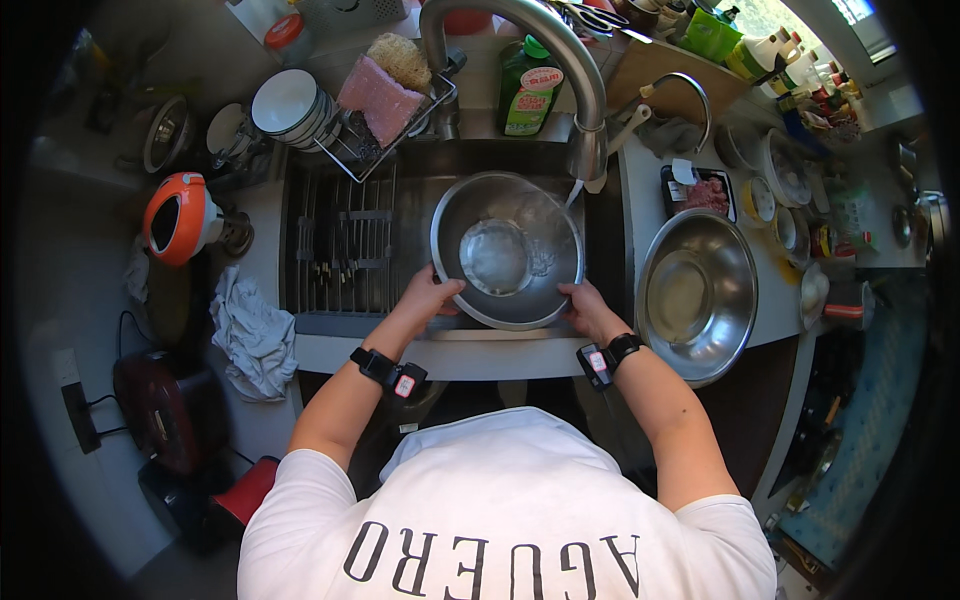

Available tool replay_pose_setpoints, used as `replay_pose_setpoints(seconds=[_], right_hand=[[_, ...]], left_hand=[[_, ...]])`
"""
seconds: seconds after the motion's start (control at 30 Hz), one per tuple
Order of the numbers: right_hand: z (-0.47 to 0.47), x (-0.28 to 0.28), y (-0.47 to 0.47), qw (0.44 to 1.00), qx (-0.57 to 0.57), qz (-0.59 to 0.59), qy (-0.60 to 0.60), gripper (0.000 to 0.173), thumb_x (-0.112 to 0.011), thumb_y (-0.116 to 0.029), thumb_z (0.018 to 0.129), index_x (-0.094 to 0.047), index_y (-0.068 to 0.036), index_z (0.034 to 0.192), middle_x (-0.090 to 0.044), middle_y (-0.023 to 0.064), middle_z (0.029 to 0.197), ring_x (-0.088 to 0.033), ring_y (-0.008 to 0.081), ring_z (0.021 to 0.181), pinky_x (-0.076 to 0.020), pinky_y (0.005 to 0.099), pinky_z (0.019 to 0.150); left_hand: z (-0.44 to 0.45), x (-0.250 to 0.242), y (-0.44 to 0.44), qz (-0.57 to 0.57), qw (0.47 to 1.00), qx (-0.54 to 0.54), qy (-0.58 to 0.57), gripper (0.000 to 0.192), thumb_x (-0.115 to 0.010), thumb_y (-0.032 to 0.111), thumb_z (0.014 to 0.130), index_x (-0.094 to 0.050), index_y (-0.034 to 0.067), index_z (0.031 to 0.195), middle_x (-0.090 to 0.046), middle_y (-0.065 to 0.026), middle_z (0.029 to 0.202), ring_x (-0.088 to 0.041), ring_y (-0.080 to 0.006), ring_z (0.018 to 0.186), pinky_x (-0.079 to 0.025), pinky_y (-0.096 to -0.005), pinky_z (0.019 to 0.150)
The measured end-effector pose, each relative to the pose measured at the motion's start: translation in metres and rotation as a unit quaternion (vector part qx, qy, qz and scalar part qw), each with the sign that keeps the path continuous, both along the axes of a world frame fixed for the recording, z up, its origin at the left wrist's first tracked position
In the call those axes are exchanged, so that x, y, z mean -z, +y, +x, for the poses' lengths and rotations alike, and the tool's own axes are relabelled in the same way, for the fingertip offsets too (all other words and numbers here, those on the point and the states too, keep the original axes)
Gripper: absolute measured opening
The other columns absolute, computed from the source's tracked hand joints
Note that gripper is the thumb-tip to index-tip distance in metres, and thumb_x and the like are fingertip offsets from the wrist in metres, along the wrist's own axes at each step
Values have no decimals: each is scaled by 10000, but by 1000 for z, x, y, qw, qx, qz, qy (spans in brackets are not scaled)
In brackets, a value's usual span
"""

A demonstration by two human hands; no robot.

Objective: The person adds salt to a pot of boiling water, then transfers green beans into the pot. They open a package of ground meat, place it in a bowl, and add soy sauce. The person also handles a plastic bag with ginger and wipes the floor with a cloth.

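Both my hands grip the rim of a stainless steel basin [480,311] over the sink [411,225]. My left hand [429,300] holds its near left side with the thumb on the rim. On the near right side, my right hand [591,306] has the thumb over the edge. Water runs from the curved faucet [589,146] into the right part of the basin, and the surface ripples there. Each wrist wears a black strap with a small device.
Right of the sink sits a larger steel bowl [720,300], with a tray of raw meat [705,196] behind it. A wire rack [367,225] spans the sink's left part. Dish soap [529,90] stands behind the faucet. Stacked bowls [289,105] and a crumpled cloth [255,337] lie leftward.
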State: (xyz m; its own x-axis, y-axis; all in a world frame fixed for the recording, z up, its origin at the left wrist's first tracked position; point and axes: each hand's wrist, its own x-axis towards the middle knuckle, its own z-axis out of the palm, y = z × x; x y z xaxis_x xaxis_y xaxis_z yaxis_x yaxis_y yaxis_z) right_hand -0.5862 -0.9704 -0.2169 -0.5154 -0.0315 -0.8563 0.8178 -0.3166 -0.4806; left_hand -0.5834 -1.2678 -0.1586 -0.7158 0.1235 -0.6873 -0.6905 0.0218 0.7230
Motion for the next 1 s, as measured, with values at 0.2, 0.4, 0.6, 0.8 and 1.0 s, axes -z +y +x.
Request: replay_pose_setpoints(seconds=[0.2,0.4,0.6,0.8,1.0], right_hand=[[-23,-19,-39,988,-46,101,106,282,-548,-104,901,-486,-46,1170,-600,97,1041,-617,220,890,-542,381,703],[-31,-41,0,974,-61,174,129,173,-532,-75,874,-526,-31,1041,-592,78,807,-567,184,577,-479,283,460],[-48,-48,28,989,-78,122,-43,112,-555,-130,882,-531,-21,897,-541,69,663,-516,176,467,-460,276,403],[-88,-108,16,950,-147,225,157,436,-536,-363,933,-497,-68,1252,-605,74,1093,-600,161,865,-485,300,687],[-135,-183,-11,816,-176,149,530,504,-673,-182,867,-483,-92,1325,-603,24,1003,-554,92,906,-468,253,831]], left_hand=[[-17,23,-39,-18,1000,-1,0,409,-643,135,828,-471,49,1189,-608,-119,1072,-644,-230,917,-558,-354,725],[-28,78,-9,-47,983,24,177,664,-701,219,798,-376,34,1347,-474,-185,1307,-502,-318,1195,-419,-480,976],[-32,0,8,-253,769,393,436,454,-711,316,805,-565,81,1165,-624,-90,1086,-583,-294,1046,-129,-560,1119],[-57,12,23,-51,936,181,299,107,-633,130,863,-627,23,866,-570,9,720,-546,-93,737,-450,-308,799],[-88,11,39,-23,951,136,276,173,-598,189,904,-620,26,849,-501,63,685,-424,-32,645,-353,-227,573]])
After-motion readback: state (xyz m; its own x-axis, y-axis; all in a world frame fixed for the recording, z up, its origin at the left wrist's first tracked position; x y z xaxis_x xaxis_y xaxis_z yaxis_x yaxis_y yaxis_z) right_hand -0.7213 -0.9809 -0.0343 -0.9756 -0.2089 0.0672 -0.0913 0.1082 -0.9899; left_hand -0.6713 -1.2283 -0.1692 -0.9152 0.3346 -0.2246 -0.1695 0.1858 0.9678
